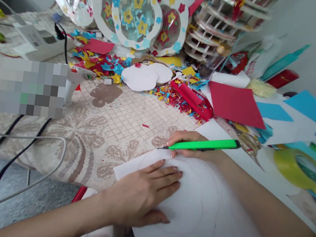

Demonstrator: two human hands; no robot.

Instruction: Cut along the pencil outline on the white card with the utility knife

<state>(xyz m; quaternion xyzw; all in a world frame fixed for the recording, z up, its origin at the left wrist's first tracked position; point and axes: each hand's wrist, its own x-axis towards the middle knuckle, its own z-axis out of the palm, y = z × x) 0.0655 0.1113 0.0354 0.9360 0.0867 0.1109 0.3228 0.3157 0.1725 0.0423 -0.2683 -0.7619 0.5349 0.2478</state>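
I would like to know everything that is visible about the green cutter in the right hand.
The cutter is long and slim, with a bright green handle that looks like plastic, a dark piece at its rear end and a thin, dark, pointed tip. It lies slanted, nearly level in the picture, tip to the left and slightly lower. The right hand grips it near the front, leaving the rear sticking out. The tip is by the far edge of the white paper; whether they touch is unclear.

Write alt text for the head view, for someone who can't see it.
A right hand holds a green cutter at the far edge of white paper bearing faint curved lines, while the left hand presses flat on it. Behind are flower-decorated panels and colored scraps; tape lies at right.
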